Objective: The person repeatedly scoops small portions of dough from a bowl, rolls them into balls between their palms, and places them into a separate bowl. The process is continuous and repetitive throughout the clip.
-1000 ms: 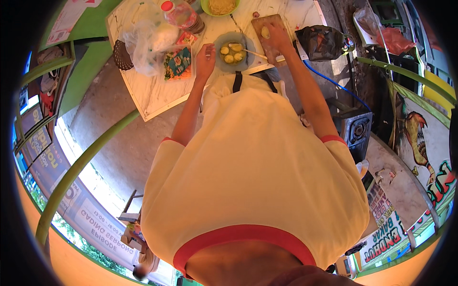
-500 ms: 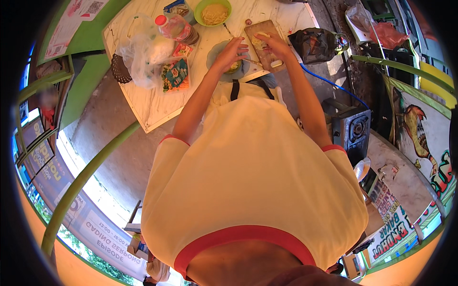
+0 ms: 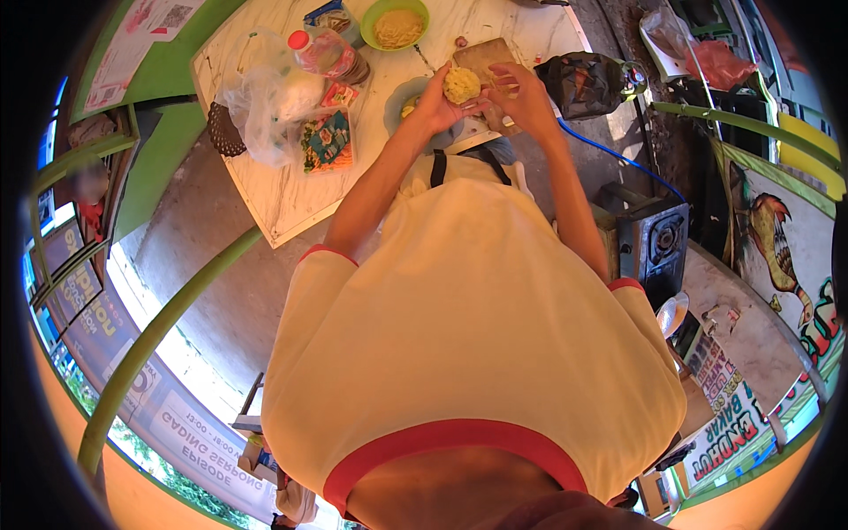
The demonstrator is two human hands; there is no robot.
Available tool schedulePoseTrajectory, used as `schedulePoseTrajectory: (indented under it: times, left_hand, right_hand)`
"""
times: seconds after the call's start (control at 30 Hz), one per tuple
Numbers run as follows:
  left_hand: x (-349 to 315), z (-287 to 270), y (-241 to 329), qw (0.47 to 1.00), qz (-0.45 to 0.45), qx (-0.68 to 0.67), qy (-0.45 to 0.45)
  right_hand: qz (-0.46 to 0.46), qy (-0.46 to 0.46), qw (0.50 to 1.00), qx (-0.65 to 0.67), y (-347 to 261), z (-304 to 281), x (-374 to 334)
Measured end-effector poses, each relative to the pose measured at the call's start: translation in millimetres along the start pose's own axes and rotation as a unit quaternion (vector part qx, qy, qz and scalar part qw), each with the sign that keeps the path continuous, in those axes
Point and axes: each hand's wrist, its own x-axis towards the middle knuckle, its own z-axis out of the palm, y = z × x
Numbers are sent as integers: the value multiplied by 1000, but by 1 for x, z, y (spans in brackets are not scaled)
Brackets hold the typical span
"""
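A round, crumbly yellow lump (image 3: 462,86) rests on my left hand (image 3: 433,108), which is cupped under and beside it with the fingers curved around its edge. My right hand (image 3: 528,99) is just to the right of the lump, fingers bent and apart, with nothing visible in them. Beneath both hands, the wooden chopping board (image 3: 481,56) is partly covered. A grey-blue bowl (image 3: 397,99) sits to the left, half hidden by my left hand, with something yellow showing inside.
Farther back stands a green bowl (image 3: 417,12) holding pale yellow strips. On the left are a red-capped bottle (image 3: 320,53), a clear plastic bag (image 3: 256,97) and a pack of chopped vegetables (image 3: 327,146). A black bag (image 3: 579,84) and a stove (image 3: 661,243) are on the right.
My left hand has risen from over the bowl toward the board and now holds the yellow lump. My right hand has shifted slightly right, off the yellow food on the board.
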Motion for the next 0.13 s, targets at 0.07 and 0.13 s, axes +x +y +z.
schedulePoseTrajectory:
  times: [0.07,0.13]
  left_hand:
    - [0,4,5,1000,4,6,9]
    - [-1,7,6,1000,13,9,-11]
  right_hand:
    - [-28,13,999,12,4,5,-3]
    - [-2,-17,998,55,5,8,-3]
